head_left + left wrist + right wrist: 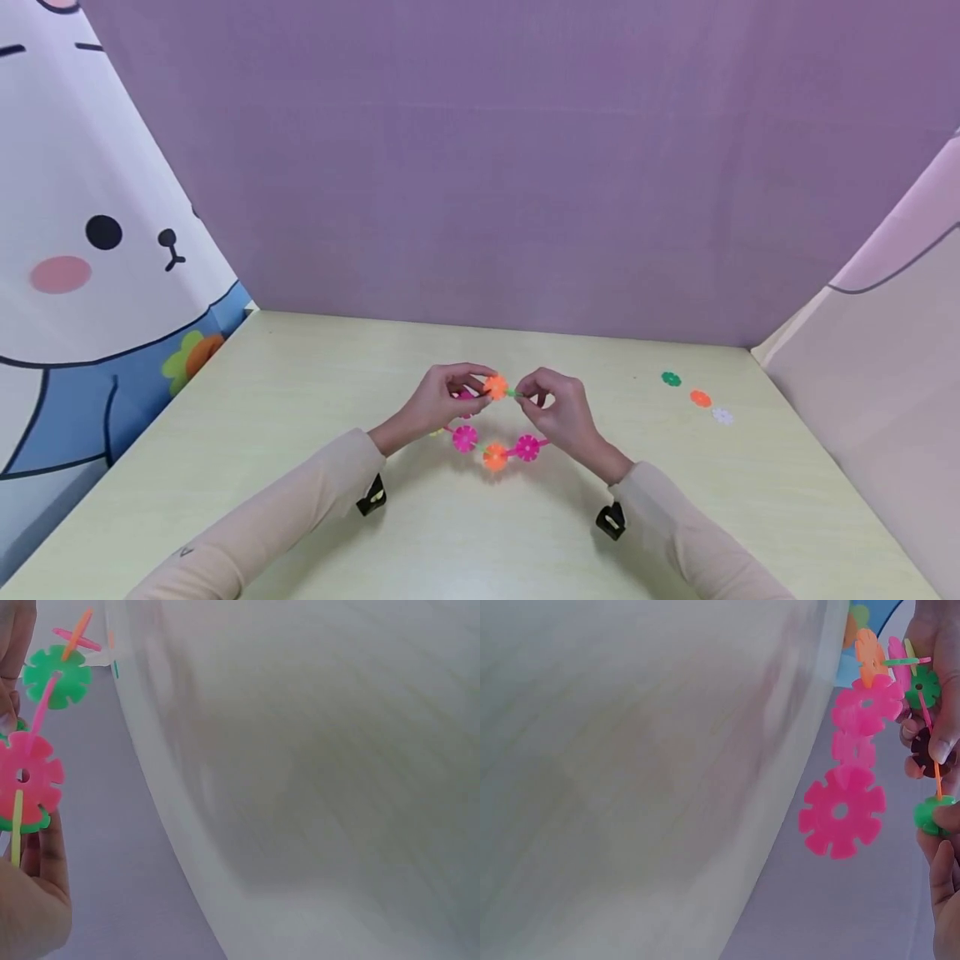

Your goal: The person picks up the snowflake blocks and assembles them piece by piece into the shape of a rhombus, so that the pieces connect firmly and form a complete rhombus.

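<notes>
Just below the centre of the head view, the left hand (442, 396) pinches an orange disc (495, 387) between thumb and fingertips, while the right hand (561, 406) pinches a green disc (512, 392) that shows almost edge-on against it. Whether their notches are fully engaged cannot be told. Below the hands droops a string of joined discs, among them a pink disc (465, 439), a lower orange disc (495, 457) and another pink disc (527, 448). To join the two pieces well, it would likely help to keep them crosswise, line notch up with notch, and press straight in with the fingertips close to the slot, without twisting; a slack string should tug less on the joint. Three loose discs (701, 398) lie at the right of the frame.
</notes>
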The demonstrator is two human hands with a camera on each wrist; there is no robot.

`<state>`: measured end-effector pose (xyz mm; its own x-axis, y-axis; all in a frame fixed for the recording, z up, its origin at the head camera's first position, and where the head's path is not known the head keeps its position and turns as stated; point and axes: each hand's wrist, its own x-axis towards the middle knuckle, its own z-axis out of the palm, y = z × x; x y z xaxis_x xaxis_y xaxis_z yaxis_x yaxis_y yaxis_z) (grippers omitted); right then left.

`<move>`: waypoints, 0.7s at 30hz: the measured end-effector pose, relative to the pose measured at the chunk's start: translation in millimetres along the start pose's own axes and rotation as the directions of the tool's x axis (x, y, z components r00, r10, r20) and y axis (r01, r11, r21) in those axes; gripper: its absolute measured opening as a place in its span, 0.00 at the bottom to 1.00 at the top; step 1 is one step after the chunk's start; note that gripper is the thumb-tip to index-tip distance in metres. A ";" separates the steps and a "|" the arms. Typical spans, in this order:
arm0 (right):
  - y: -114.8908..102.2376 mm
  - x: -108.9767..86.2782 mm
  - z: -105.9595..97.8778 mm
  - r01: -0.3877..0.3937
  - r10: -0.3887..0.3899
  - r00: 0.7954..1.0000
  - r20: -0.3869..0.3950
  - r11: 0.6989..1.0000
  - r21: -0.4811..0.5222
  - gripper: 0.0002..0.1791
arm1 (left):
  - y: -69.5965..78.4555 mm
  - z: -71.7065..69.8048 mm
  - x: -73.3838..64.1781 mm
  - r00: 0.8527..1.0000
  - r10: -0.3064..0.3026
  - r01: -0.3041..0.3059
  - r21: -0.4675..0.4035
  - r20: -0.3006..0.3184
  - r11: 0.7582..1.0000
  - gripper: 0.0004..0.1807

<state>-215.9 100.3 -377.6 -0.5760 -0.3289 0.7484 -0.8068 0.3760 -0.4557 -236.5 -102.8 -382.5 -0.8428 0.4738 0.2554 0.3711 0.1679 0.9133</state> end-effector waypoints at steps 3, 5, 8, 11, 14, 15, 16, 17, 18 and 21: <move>-0.3 -0.3 -1.0 0.023 -0.023 1.000 -0.009 1.000 -0.020 0.10 | 0.3 0.0 -0.3 1.000 0.005 -0.005 0.003 0.003 1.000 0.20; -0.7 0.0 -1.2 0.035 -0.035 0.999 -0.011 0.999 -0.028 0.10 | 0.3 -0.3 -0.4 1.000 -0.001 0.001 -0.007 0.002 1.000 0.19; -1.0 0.4 -1.1 0.038 -0.038 0.999 -0.008 0.999 -0.024 0.10 | 0.3 -0.5 -0.7 1.000 -0.017 0.017 -0.016 0.001 1.000 0.19; -1.5 0.4 -1.0 0.025 -0.025 1.000 -0.006 1.000 -0.014 0.10 | 0.7 -0.2 -0.5 0.999 -0.034 0.034 -0.019 0.002 0.999 0.20; -1.0 0.1 -0.7 0.022 -0.022 1.000 -0.008 1.000 -0.010 0.10 | 1.1 0.5 -0.1 0.999 -0.046 0.046 -0.010 0.003 0.999 0.20; -0.8 0.0 -0.5 0.025 -0.025 1.000 -0.008 1.000 -0.009 0.10 | 1.1 0.7 -0.2 0.999 -0.050 0.050 -0.011 0.003 0.999 0.20; -0.5 0.0 -0.2 0.030 -0.030 1.000 -0.008 1.000 -0.007 0.10 | 0.6 0.7 -0.2 0.999 -0.053 0.053 -0.011 0.003 0.999 0.20; -0.1 0.0 0.1 0.036 -0.036 0.999 -0.008 0.999 -0.007 0.10 | 0.1 0.9 -0.3 0.998 -0.058 0.058 -0.014 0.003 0.998 0.20; 0.3 0.0 0.5 0.043 -0.043 0.999 -0.009 0.999 -0.005 0.10 | -0.4 1.1 -0.2 0.998 -0.062 0.062 -0.019 0.002 0.998 0.20; 0.9 0.0 1.1 0.050 -0.050 0.999 -0.011 0.999 0.003 0.10 | -2.4 1.4 -0.4 0.997 -0.073 0.073 -0.034 0.002 0.997 0.20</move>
<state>-216.7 99.7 -378.6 -0.5333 -0.3379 0.7755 -0.8351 0.3562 -0.4192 -236.6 -102.2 -385.2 -0.8666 0.4624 0.1877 0.2954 0.1722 0.9397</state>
